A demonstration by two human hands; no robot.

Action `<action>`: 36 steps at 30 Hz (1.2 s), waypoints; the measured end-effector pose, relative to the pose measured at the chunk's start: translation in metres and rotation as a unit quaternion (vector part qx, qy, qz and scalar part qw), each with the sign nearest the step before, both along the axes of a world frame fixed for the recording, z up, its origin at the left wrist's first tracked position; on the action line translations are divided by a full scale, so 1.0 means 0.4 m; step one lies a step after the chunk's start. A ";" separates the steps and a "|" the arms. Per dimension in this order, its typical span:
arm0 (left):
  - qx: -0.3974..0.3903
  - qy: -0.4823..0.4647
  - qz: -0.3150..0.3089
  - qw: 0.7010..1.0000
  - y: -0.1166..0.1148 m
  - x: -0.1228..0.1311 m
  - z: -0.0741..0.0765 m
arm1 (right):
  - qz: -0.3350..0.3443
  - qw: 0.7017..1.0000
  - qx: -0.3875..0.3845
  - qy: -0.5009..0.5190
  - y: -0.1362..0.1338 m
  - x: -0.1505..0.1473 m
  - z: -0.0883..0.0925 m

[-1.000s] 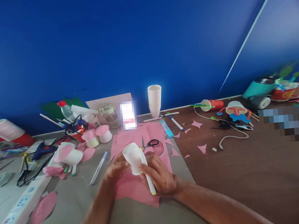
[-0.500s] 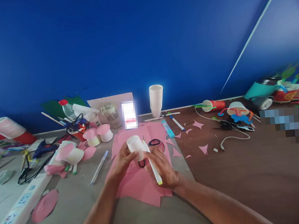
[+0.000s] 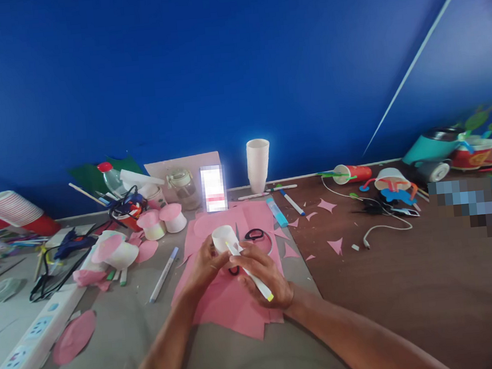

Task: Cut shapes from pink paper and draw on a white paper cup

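My left hand (image 3: 205,264) is closed around the side of a small white paper cup (image 3: 223,237), held a little above the pink paper (image 3: 230,303). In my right hand (image 3: 264,269) is a white marker with a yellow end (image 3: 257,281), gripped like a pen. Its tip is at the cup's wall; whether they touch I cannot tell. Scissors with black handles (image 3: 254,235) lie on the pink sheets just beyond my right hand, partly hidden. Left of the paper lies a capped marker with a lilac cap (image 3: 164,275).
A stack of white cups (image 3: 258,166) stands by the wall, near a lit phone (image 3: 213,188). Pink-topped cups (image 3: 173,218) and a power strip (image 3: 39,329) are at left. Pink scraps (image 3: 335,246) and a white cable (image 3: 387,228) lie at right.
The cup has tilted and dropped slightly. My right hand has swung the marker from upright beside the cup to a slant, bringing its tip to the cup's wall.
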State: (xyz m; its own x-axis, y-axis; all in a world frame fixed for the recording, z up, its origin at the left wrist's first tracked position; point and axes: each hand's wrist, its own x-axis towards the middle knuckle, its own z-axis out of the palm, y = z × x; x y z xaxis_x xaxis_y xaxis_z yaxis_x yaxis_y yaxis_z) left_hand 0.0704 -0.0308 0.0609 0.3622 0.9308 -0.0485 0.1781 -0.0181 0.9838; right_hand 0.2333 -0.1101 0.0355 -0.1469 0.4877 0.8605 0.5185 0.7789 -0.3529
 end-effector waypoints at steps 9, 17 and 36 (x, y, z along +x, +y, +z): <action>-0.010 -0.016 -0.020 1.000 0.006 -0.006 -0.024 | -0.032 0.999 -0.014 0.038 0.003 -0.003 -0.019; -0.017 -0.023 -0.051 0.998 0.009 -0.013 -0.029 | -0.031 0.998 -0.012 0.055 0.002 -0.002 -0.002; -0.016 -0.017 -0.049 0.999 0.009 -0.012 -0.032 | -0.039 0.998 -0.028 0.040 0.007 0.000 -0.005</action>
State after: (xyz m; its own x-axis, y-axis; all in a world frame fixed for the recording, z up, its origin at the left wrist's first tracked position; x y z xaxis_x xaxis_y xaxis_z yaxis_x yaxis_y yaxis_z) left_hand 0.0656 -0.0272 0.0481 0.4527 0.8893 -0.0648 0.1439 -0.0012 0.9896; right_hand 0.2332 -0.1071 0.0335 -0.0382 0.5426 0.8391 0.5444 0.7155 -0.4379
